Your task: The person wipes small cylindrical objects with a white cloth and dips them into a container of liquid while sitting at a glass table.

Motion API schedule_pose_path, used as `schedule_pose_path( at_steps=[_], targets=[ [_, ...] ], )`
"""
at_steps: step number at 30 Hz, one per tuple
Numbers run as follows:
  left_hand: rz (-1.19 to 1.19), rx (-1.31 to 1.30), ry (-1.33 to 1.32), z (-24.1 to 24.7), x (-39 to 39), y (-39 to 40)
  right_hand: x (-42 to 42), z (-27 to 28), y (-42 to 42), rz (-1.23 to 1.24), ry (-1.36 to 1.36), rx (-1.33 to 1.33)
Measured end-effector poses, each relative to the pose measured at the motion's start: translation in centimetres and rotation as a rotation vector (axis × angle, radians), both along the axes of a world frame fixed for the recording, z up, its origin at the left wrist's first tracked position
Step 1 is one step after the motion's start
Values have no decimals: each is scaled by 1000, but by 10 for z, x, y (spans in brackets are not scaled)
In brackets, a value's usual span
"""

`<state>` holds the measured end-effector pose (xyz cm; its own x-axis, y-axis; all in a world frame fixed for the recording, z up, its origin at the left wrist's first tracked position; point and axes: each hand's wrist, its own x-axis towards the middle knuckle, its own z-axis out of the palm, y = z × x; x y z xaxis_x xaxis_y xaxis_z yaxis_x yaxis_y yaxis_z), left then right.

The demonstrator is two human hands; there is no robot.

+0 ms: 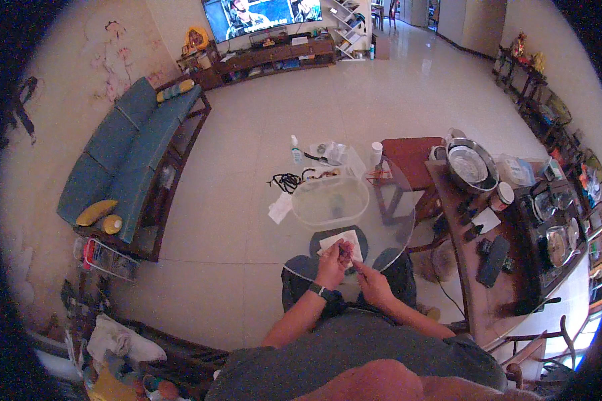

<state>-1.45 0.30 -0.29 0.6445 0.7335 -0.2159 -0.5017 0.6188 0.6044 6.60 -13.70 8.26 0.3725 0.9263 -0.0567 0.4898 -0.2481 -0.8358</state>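
My left hand (333, 264), with a dark watch on its wrist, grips a small dark and pinkish object (346, 249) over a white paper towel (352, 236). Close by on the right, my right hand (374, 286) is curled with its fingertips at that object. It seems to pinch a thin tool, too small to make out. The towel lies on a round glass table (392, 220) in front of me. Just beyond it sits a clear oval plastic basin (301, 216) with liquid in it.
Behind the basin are black cord (287, 183), a spray bottle (296, 150), a plastic bag (337, 153) and a white bottle (377, 152). A wooden table (451, 220) on my right carries a metal bowl (492, 176) and jars. A red-brown stool (411, 150) adjoins it.
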Motion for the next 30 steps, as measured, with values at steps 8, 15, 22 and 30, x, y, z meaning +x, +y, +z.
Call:
schedule_pose_path(
  at_steps=[8,15,22,30],
  targets=[
    [-86,6,93,7,-4,2,-1,5,15,47,-91,-41],
    [-60,-59,3,9,-3,0,8,7,2,31,-43,-14],
    [-127,49,113,14,-5,0,5,-5,9,56,-46,16],
    [-140,17,3,0,-4,7,11,25,5,20,-27,-101]
  ],
)
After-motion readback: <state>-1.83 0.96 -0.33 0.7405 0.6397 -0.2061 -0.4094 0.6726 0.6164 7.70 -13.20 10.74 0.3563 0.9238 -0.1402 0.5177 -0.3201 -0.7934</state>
